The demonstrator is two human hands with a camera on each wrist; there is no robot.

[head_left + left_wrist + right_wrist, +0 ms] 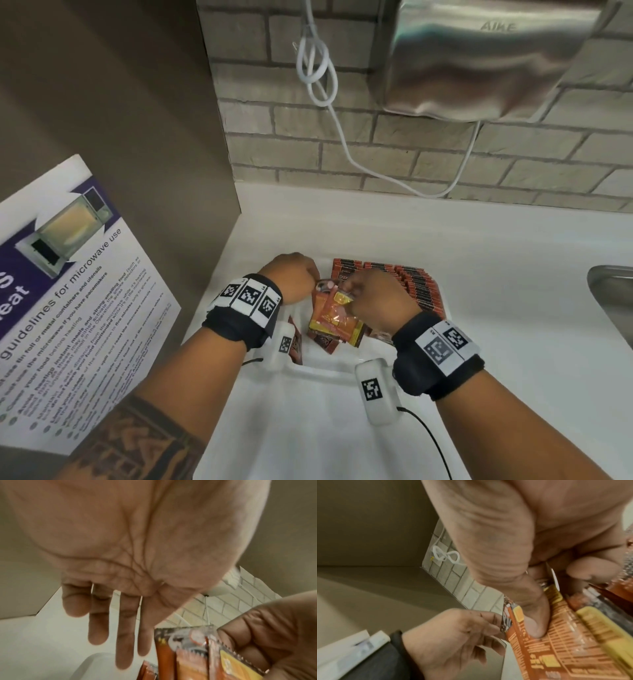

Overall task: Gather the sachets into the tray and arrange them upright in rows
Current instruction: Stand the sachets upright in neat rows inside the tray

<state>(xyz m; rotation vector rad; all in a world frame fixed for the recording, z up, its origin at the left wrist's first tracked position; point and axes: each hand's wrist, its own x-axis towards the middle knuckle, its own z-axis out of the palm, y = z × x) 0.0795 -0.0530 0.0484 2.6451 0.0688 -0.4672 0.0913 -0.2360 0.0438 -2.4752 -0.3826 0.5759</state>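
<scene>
A white tray (325,371) sits on the counter. Rows of red-brown sachets (414,284) stand upright along its far right side. Over the tray my right hand (373,294) grips a bundle of orange sachets (334,317). In the right wrist view the thumb (534,622) presses on the front sachet (565,649) and the fingers curl behind it. My left hand (294,277) is just left of the bundle. Its fingers (125,635) are straight and lie along the bundle's edge (188,649). A few brown sachets (325,342) lie loose in the tray below.
A steel sink (613,298) is at the right edge. A hand dryer (479,58) and its white cable (342,137) hang on the brick wall behind. A brown side panel with a microwave poster (68,291) closes the left. White counter (496,274) lies between tray and sink.
</scene>
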